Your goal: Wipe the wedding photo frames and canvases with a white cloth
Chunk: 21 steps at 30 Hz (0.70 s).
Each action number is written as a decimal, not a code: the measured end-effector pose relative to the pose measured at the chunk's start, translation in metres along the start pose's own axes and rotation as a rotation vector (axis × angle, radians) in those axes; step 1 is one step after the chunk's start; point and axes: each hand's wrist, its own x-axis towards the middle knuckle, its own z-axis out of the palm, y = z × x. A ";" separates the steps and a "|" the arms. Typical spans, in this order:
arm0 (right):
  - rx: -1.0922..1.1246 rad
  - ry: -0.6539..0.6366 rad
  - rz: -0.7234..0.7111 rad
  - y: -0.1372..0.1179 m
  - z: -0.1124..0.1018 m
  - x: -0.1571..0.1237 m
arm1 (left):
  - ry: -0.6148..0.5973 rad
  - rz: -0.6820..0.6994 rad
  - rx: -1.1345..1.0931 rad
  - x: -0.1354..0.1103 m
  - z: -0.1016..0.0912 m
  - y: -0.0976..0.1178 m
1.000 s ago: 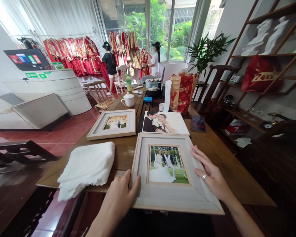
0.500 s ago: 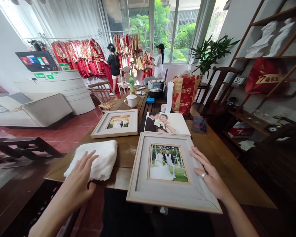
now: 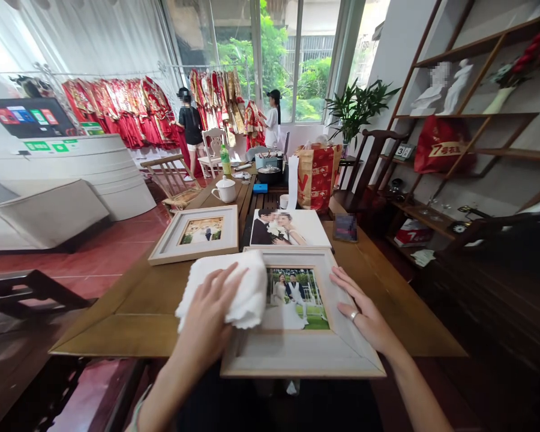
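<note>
A white towel (image 3: 248, 294), folded into a thick pad, is under the fingers of my left hand (image 3: 213, 306). It covers the left border of a pale picture frame (image 3: 297, 354) and reaches the edge of the photo of a couple outdoors (image 3: 297, 300). That frame lies at the table's near edge, overhanging my lap. My right hand (image 3: 364, 312), a ring on one finger, holds the frame's right side with its fingers over the border; the thumb is hidden. Beyond the towel lies a second framed photo (image 3: 202, 231). A frameless portrait print (image 3: 310, 228) lies behind the near frame.
On the wooden table (image 3: 139, 330) stand a white lidded cup (image 3: 225, 191), a green bottle (image 3: 225, 161), a red paper bag (image 3: 317, 180) and a phone-like dark object (image 3: 345, 228). Two people stand by racks of red garments (image 3: 117, 111). Shelves (image 3: 472, 117) rise at the right.
My left hand has carried the towel rightward from the bare tabletop onto the near frame's left side. My right hand stays at the frame's right edge. The view has shifted a little to the right.
</note>
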 end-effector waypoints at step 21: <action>-0.078 -0.035 -0.022 0.006 -0.001 0.003 | -0.495 0.011 0.042 -0.024 0.000 0.068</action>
